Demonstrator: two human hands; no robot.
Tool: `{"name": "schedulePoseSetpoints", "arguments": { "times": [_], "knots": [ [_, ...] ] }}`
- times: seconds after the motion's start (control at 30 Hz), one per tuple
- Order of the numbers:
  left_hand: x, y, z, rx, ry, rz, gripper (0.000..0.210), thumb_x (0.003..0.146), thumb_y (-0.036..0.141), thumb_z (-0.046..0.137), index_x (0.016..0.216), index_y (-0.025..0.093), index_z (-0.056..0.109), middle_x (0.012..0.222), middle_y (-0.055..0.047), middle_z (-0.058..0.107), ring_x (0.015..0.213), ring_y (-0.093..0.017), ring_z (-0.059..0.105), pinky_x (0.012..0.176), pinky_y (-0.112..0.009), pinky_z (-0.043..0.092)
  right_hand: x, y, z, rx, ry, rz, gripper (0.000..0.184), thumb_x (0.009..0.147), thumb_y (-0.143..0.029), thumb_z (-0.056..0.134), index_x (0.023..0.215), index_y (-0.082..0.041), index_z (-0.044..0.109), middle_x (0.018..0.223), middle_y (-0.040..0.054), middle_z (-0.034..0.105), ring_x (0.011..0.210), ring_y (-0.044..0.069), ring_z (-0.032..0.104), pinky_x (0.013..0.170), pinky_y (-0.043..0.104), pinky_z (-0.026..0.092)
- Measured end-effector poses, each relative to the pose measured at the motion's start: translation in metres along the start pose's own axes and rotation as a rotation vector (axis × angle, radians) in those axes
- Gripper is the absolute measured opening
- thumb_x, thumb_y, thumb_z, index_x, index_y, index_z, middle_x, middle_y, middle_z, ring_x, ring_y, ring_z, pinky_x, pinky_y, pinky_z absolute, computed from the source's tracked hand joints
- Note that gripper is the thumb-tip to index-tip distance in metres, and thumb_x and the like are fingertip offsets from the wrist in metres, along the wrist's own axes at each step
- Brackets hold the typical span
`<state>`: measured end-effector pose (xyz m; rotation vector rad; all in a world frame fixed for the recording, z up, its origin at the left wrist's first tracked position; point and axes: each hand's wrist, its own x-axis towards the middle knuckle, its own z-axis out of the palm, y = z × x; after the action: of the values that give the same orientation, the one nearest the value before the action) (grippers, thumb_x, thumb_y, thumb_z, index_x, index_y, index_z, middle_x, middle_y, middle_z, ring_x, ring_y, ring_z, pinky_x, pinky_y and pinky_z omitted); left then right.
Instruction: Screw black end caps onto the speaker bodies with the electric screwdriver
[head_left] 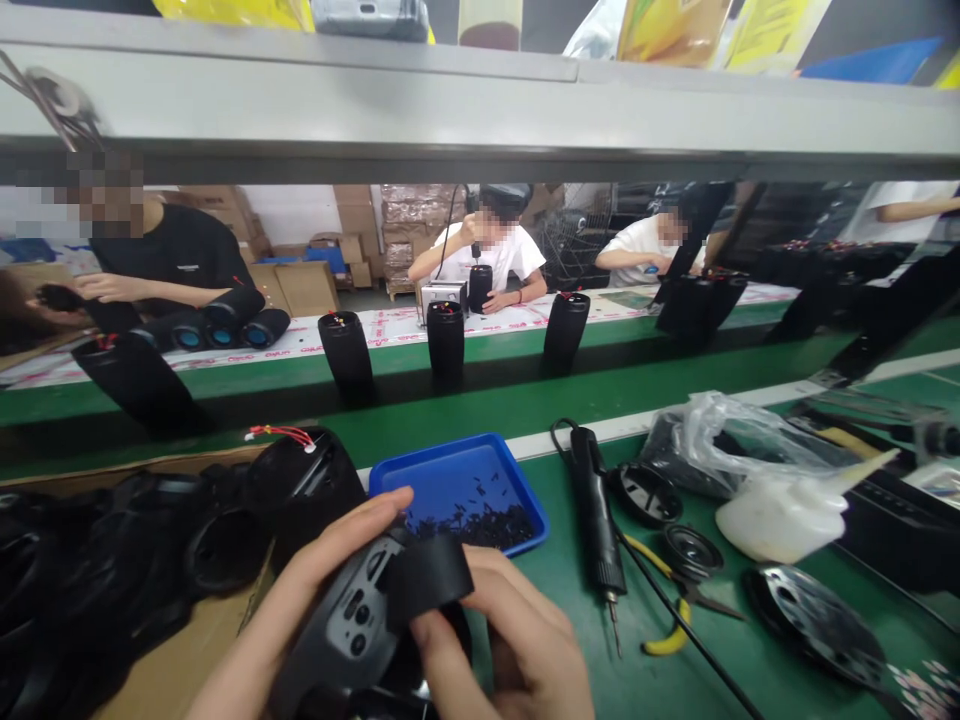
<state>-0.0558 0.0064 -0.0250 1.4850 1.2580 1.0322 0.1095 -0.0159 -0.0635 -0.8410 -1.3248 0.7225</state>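
Observation:
My left hand [300, 575] is wrapped round a dark grey speaker housing [319, 650] whose grey panel of ports and round sockets faces up. My right hand [525, 630] pinches a black curved flap [431, 575] between thumb and fingers, over the housing beside the port panel. Whether the flap is joined to the housing I cannot tell. Just beyond my hands lies a blue tray [450, 447] with many small black screws [495, 522]. A black speaker body [319, 480] with red wires stands beyond my left hand.
Right of the tray lie an electric screwdriver [592, 510], yellow-handled pliers [667, 640], a small round speaker [691, 550] and a white squeeze bottle [784, 515]. A cardboard box [180, 650] of black parts is at left. Black cylinders [446, 340] stand on the green conveyor [397, 405]; co-workers sit beyond.

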Motion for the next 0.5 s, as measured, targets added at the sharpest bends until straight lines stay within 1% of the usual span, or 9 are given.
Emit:
{"name": "schedulePoseSetpoints", "arguments": {
  "times": [0.07,0.1,0.17,0.23,0.3,0.37,0.4,0.43,0.5],
  "knots": [
    [0.003,-0.004,-0.004,-0.006,-0.022,-0.039,0.028,0.098,0.041,0.054,0.119,0.040,0.072,0.136,0.010,0.068,0.135,-0.029,0.058,0.120,-0.048,0.043,-0.002,0.000,0.000,0.090,-0.032,0.271,0.024,0.081,-0.013,0.069,0.097,-0.031,0.074,0.095,-0.0052,0.075,0.114,0.016,0.066,0.113,0.028,0.045],
    [0.004,-0.003,-0.005,-0.011,-0.029,-0.053,0.027,0.098,0.043,0.055,0.119,0.040,0.072,0.136,0.009,0.069,0.134,-0.030,0.058,0.120,-0.048,0.043,-0.002,0.001,-0.001,0.130,-0.044,0.388,0.024,0.077,-0.016,0.073,0.096,-0.032,0.075,0.090,-0.0051,0.075,0.123,0.019,0.062,0.120,0.033,0.037],
    [0.001,0.003,-0.005,-0.012,-0.042,-0.055,0.027,0.097,0.044,0.056,0.119,0.040,0.072,0.134,0.008,0.070,0.134,-0.031,0.059,0.119,-0.049,0.043,-0.002,0.006,-0.003,0.175,-0.062,0.501,0.021,0.074,-0.020,0.078,0.091,-0.032,0.077,0.079,-0.0048,0.074,0.130,0.023,0.058,0.128,0.042,0.023],
    [-0.004,0.013,-0.003,-0.019,-0.054,-0.034,0.029,0.098,0.045,0.054,0.121,0.039,0.071,0.132,0.006,0.071,0.135,-0.030,0.058,0.118,-0.049,0.045,-0.001,0.013,-0.007,0.168,-0.113,0.431,0.013,0.079,-0.024,0.079,0.087,-0.034,0.079,0.081,-0.0062,0.075,0.115,0.021,0.067,0.128,0.042,0.024],
    [-0.009,0.020,0.001,-0.038,-0.067,-0.005,0.031,0.099,0.045,0.052,0.124,0.039,0.069,0.131,0.006,0.071,0.135,-0.029,0.059,0.117,-0.049,0.046,0.000,0.020,-0.012,0.135,-0.180,0.307,0.015,0.084,-0.026,0.078,0.092,-0.038,0.080,0.088,-0.0085,0.076,0.101,0.015,0.072,0.123,0.033,0.035],
    [-0.012,0.022,0.003,-0.057,-0.076,0.030,0.032,0.098,0.045,0.053,0.125,0.039,0.069,0.134,0.006,0.070,0.134,-0.029,0.059,0.116,-0.048,0.047,0.002,0.024,-0.017,0.114,-0.230,0.230,0.019,0.086,-0.026,0.079,0.098,-0.040,0.079,0.098,-0.0091,0.076,0.100,0.012,0.072,0.111,0.022,0.046],
    [-0.012,0.021,0.003,-0.060,-0.083,0.043,0.032,0.097,0.044,0.054,0.126,0.039,0.069,0.136,0.006,0.069,0.134,-0.029,0.060,0.116,-0.048,0.047,0.003,0.024,-0.018,0.106,-0.231,0.223,0.021,0.085,-0.025,0.080,0.099,-0.040,0.079,0.102,-0.0089,0.076,0.106,0.011,0.070,0.105,0.017,0.049],
    [-0.012,0.018,0.002,-0.059,-0.093,0.052,0.033,0.096,0.044,0.056,0.126,0.038,0.068,0.137,0.005,0.068,0.133,-0.030,0.060,0.115,-0.049,0.048,0.004,0.023,-0.020,0.088,-0.219,0.212,0.023,0.083,-0.023,0.080,0.099,-0.039,0.079,0.104,-0.0090,0.075,0.113,0.010,0.068,0.101,0.013,0.050],
    [-0.008,0.012,-0.001,-0.043,-0.112,0.062,0.033,0.094,0.042,0.058,0.125,0.036,0.069,0.135,0.005,0.069,0.131,-0.030,0.061,0.114,-0.048,0.049,0.008,0.019,-0.021,0.044,-0.201,0.089,0.026,0.083,-0.014,0.077,0.100,-0.034,0.076,0.103,-0.0082,0.075,0.108,0.009,0.069,0.102,0.013,0.049]
  ]
}}
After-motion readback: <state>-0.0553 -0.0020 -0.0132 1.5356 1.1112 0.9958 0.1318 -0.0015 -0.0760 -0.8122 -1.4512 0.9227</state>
